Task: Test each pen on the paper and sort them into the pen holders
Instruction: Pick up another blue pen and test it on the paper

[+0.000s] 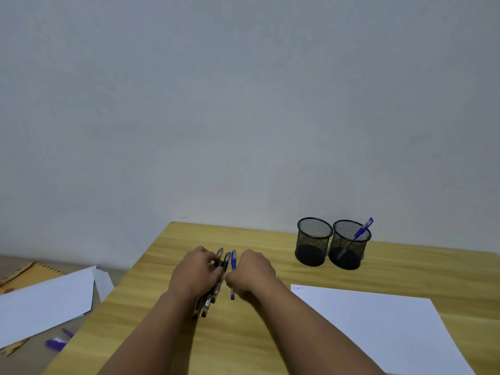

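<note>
Left of the paper [378, 326], the left hand [193, 274] grips a pen bundle [213, 288]; the right hand [251, 274] pinches the light, stiff blue pen [233, 266] mid-barrel.

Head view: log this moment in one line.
left hand holds dark pens | right hand pinches blue pen | right holder: one pen | left holder: none visible

At frame centre lies a bundle of dark pens [215, 282], with one blue pen [233, 274] beside it. Two black mesh holders stand upper right: left holder [313, 241] apparently empty, right holder [349, 244] containing a tilted blue-capped pen [358, 235]. White paper [378, 326] lies lower right.
</note>
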The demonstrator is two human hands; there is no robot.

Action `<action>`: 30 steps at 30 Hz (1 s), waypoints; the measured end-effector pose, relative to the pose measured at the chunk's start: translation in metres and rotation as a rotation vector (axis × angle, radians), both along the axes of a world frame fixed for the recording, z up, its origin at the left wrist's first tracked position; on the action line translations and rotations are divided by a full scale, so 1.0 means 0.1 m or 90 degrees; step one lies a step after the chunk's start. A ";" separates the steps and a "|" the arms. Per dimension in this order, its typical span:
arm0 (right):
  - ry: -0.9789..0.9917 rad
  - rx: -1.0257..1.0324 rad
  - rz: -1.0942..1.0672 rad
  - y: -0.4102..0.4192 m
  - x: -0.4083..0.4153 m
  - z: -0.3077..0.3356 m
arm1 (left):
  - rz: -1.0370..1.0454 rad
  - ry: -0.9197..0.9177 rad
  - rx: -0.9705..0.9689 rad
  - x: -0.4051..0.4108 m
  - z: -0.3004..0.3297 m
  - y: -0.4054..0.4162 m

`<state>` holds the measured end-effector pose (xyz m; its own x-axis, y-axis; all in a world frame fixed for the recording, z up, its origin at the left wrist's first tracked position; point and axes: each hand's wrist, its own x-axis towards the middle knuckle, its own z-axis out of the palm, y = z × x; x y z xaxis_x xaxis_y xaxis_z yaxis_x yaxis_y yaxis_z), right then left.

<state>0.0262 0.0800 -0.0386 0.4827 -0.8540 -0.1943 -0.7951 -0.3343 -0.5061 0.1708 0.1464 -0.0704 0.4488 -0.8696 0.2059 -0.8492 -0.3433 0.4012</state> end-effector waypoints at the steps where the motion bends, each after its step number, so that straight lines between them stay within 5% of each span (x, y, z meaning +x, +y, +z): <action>1: 0.004 0.000 -0.003 0.00 0.00 0.02 | 0.002 -0.001 0.002 0.00 0.00 0.00; 18: 0.014 -0.084 -0.053 0.13 -0.46 0.13 | -0.016 -0.025 0.036 -0.21 0.10 0.19; 26: -0.401 0.158 -0.098 -0.17 -0.96 0.64 | -0.098 -0.070 -0.088 -0.47 0.40 0.08; 30: -0.508 0.221 -0.128 -0.18 -1.28 0.90 | -0.098 -0.136 -0.184 -0.69 0.60 -0.03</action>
